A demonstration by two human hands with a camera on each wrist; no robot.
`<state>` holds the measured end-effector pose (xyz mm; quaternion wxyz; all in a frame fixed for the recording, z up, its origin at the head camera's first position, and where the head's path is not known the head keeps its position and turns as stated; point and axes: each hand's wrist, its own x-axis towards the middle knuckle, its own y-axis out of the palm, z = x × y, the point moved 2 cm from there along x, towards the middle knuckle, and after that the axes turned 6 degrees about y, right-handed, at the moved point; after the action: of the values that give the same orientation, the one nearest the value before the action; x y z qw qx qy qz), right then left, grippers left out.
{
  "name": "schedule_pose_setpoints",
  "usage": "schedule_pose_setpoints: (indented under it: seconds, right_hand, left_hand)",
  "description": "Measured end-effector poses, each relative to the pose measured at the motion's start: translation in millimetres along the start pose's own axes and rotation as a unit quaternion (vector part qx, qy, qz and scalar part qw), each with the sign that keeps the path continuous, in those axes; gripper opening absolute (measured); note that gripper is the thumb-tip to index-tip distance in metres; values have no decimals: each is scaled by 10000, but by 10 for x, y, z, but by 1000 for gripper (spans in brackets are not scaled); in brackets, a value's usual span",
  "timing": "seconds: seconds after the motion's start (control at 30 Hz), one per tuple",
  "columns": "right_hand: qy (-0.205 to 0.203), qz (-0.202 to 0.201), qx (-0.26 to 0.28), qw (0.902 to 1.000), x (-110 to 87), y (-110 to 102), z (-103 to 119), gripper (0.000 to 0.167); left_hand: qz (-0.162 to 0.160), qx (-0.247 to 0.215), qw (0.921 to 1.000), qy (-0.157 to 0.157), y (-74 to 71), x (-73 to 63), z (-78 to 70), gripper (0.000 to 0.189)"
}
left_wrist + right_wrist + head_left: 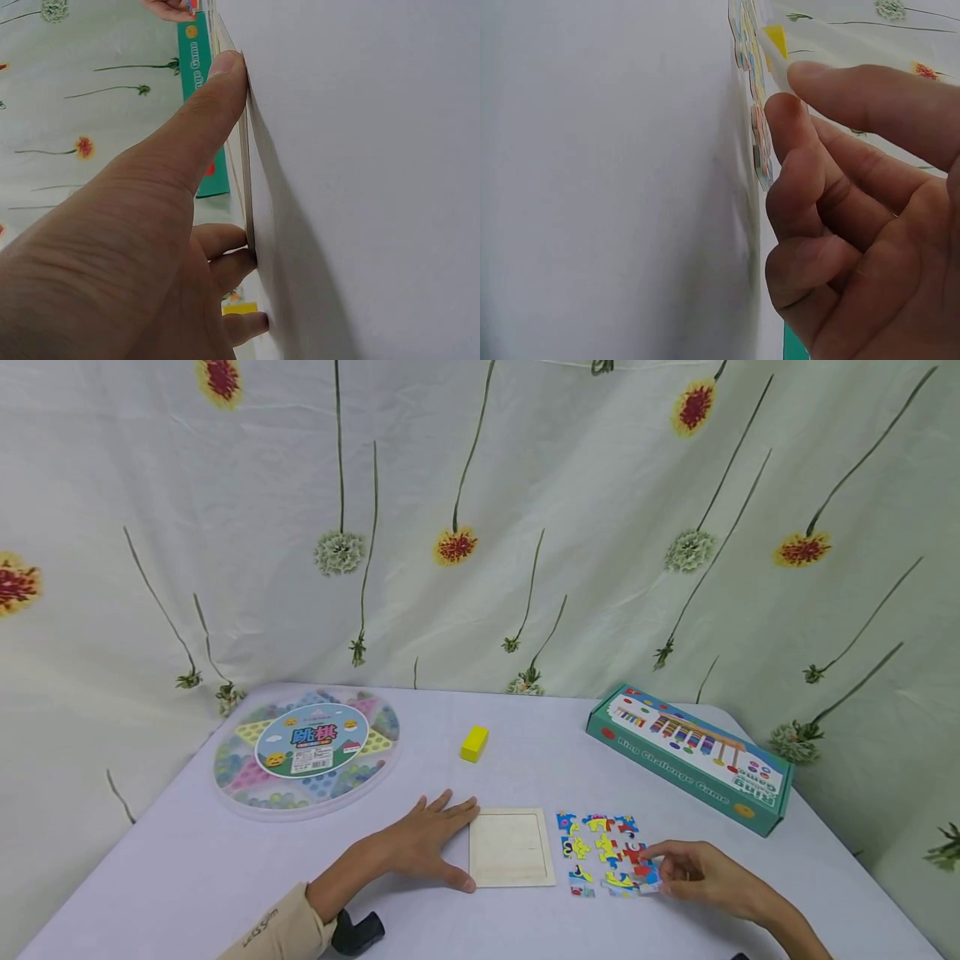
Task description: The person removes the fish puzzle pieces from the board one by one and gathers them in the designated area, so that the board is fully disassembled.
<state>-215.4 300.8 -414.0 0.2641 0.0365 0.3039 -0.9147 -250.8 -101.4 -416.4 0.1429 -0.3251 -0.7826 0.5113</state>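
A square wooden puzzle tray [512, 848] with a thin raised rim lies bare at the table's middle. My left hand [429, 842] spreads along its left side, thumb at the near corner and fingertips at the far corner. In the left wrist view, the thumb [225, 82] rests on the tray's edge. To the tray's right, colourful puzzle pieces [606, 850] lie in loose rows. My right hand [701, 875] pinches a puzzle piece [775, 58] between thumb and fingers, its pale side showing in the right wrist view. It overlaps the near right pieces in the head view.
A yellow block [474, 744] stands beyond the tray. At the back left lies a round Chinese checkers set [247, 727] with a clear cover. A green Ring Challenge Game box [690, 760] sits at the back right. Flowered cloth [480, 610] hangs behind the table.
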Motion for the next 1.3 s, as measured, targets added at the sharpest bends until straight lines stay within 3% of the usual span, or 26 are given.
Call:
schedule_pose_setpoints:
  seconds: [1.3]
  right_hand:
    - [-422, 512, 155, 9977, -13, -21, -73, 38]
  left_hand:
    - [3, -8, 10000, 38, -7, -7, 1, 104]
